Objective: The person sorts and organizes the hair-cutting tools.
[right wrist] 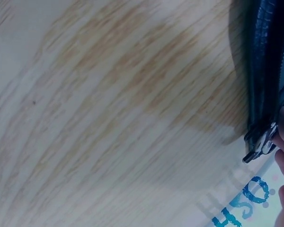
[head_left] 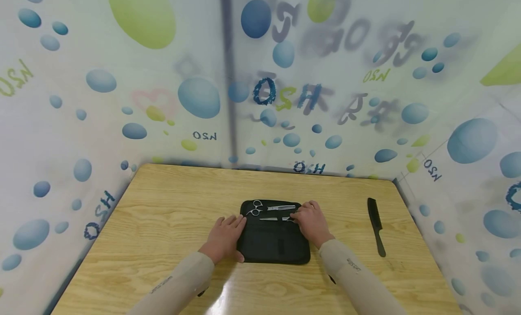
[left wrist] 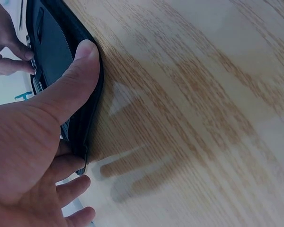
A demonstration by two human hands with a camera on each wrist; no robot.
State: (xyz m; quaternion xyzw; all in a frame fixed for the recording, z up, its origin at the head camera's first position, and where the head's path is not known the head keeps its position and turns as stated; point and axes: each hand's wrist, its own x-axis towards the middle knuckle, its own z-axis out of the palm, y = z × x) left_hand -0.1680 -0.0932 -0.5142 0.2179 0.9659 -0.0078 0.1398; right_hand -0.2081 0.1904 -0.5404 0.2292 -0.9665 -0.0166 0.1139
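A black zip case (head_left: 264, 249) lies open on the wooden table. Two pairs of silver scissors are tucked across its upper part: the upper pair (head_left: 281, 208) has its finger rings to the left, the lower pair (head_left: 268, 219) its handles to the right. My left hand (head_left: 224, 237) holds the case by its left side; in the left wrist view the thumb lies on the zipped edge (left wrist: 97, 94). With its fingertips my right hand (head_left: 313, 222) pinches the lower scissors at the handles, near the case's right edge. Those fingers partly hide the handles.
A black comb (head_left: 375, 222) with a handle lies on the table (head_left: 171, 202) to the right of the case. Patterned walls (head_left: 203, 148) with blue and green dots stand behind the table and at both sides.
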